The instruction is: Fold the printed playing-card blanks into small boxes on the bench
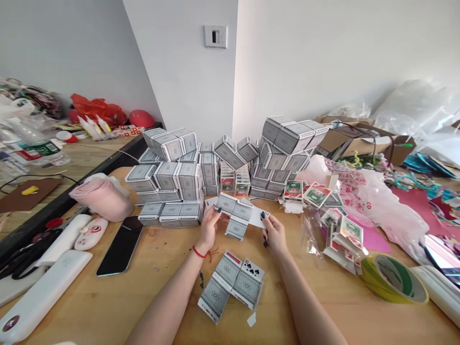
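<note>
My left hand [208, 230], with a red string at the wrist, pinches the left side of a joined piece of playing cards [239, 225]. White card flaps stick out on both sides of it, and its patterned grey backs face me. At its right end my right hand [275, 232] grips a white card flap [258, 216] between thumb and fingers. Below, on the wooden table, lies another joined card piece [230, 282] with a ten of spades [252, 269] showing. Behind my hands stand stacked grey card blocks [179, 177] on the left and more card blocks [276, 158] on the right.
Upright card boxes [235, 179] stand at the back middle. Opened card boxes [347, 237] and yellow tape [393, 279] lie right, near plastic bags [373, 196]. A black phone [120, 247], a pink roll [104, 196] and a white elongated device [46, 297] are left. A wall rises behind.
</note>
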The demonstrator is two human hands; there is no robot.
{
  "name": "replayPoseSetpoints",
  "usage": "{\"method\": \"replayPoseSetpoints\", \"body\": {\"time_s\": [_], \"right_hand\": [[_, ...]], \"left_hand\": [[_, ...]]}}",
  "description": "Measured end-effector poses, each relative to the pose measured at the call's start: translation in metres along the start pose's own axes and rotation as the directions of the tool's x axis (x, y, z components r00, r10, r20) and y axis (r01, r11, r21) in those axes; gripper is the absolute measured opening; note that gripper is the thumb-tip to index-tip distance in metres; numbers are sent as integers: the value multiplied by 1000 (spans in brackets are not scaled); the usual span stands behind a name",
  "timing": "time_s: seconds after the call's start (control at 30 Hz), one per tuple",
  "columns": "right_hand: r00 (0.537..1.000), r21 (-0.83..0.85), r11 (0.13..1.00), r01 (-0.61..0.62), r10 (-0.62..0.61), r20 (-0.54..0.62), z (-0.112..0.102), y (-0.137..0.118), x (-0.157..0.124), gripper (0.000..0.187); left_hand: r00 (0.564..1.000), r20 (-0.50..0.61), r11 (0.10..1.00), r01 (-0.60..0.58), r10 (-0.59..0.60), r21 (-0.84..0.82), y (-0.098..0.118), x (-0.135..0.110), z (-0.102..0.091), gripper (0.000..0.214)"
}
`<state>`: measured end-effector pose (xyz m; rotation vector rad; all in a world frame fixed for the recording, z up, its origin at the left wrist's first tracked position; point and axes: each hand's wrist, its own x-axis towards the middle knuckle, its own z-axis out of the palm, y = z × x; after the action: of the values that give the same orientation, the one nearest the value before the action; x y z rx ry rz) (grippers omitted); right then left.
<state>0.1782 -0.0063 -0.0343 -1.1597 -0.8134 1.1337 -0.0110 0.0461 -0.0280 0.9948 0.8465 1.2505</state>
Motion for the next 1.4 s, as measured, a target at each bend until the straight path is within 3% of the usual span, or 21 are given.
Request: {"method": "replayPoseSetpoints", "body": {"time_s": [0.13,0.3,0.43,0.57,0.67,0.77,0.9,1.0,1.1,1.23,1.4], "right_hand": [[1000,39,999,17,-17,-13,-4,2,1,30],[1000,49,999,4,-3,-21,-8,5,4,31],[998,112,993,27,-33,53,-8,0,5,29],[985,258,966,22,-65,160,-7,-6,4,36],[983,263,965,8,-56,176,-7,-7,4,33],[995,157,987,18,-33,93,-5,-4,5,28],[999,44,998,40,-40,3,-3,-2,7,52],[999,24,999,49,-49,-1,-3,-2,8,58],[999,16,1000,27,-27,28,-5,-1,9,50],[995,-22,1000,-15,17,98,-6,-1,8,34],[997,-88,996,-7,13,73,-5,-1,7,32]], "left_hand": [[999,20,998,-51,50,40,1,-1,-7,15],[996,90,999,25,-28,32,2,-4,-5,14],[987,139,992,88,-76,-85,3,-6,-2,11],[969,219,960,164,-114,-228,6,-7,-4,27],[982,167,958,129,-87,-255,7,-7,-5,31],[985,124,969,146,-123,-199,7,-4,-5,36],[963,128,966,247,-236,-81,7,-4,-3,49],[957,140,966,260,-255,-13,5,-6,0,41],[960,152,972,229,-235,60,3,-7,2,31],[969,150,974,176,-197,140,2,-6,1,34],[968,183,975,141,-173,172,3,-4,-1,39]]}}
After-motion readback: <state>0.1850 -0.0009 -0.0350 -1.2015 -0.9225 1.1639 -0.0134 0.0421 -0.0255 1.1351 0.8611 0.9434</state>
